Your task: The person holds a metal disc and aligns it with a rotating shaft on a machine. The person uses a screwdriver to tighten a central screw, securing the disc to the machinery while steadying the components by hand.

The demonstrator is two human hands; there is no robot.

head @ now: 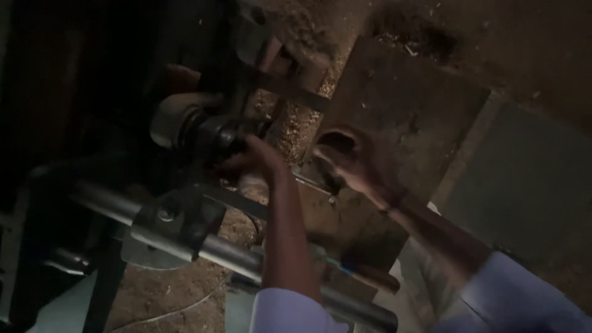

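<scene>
1. Your left hand [250, 157] is right up on the dark round chuck-like part [216, 132] of the machine. Fingers look curled onto its near face, but it's dim and blurry, so I honestly can't tell if you're gripping it or just touching.
2. That round part sits just to the left of your fingertips, and its axis runs roughly left-right, continuing into the pale pulley-like drum [176, 114] further left.
3. Your right hand [351, 163] hangs off to the right over the brown wooden board [401, 105], cupped with loosely spread fingers, holding nothing, apart from the round part. So the left is clearly the nearer hand.
4. A steel bar [228, 250] with a metal bracket [169, 225] crosses diagonally under your left forearm, between you and the round part.
5. Sawdust [290, 126] is all over the bed.
</scene>
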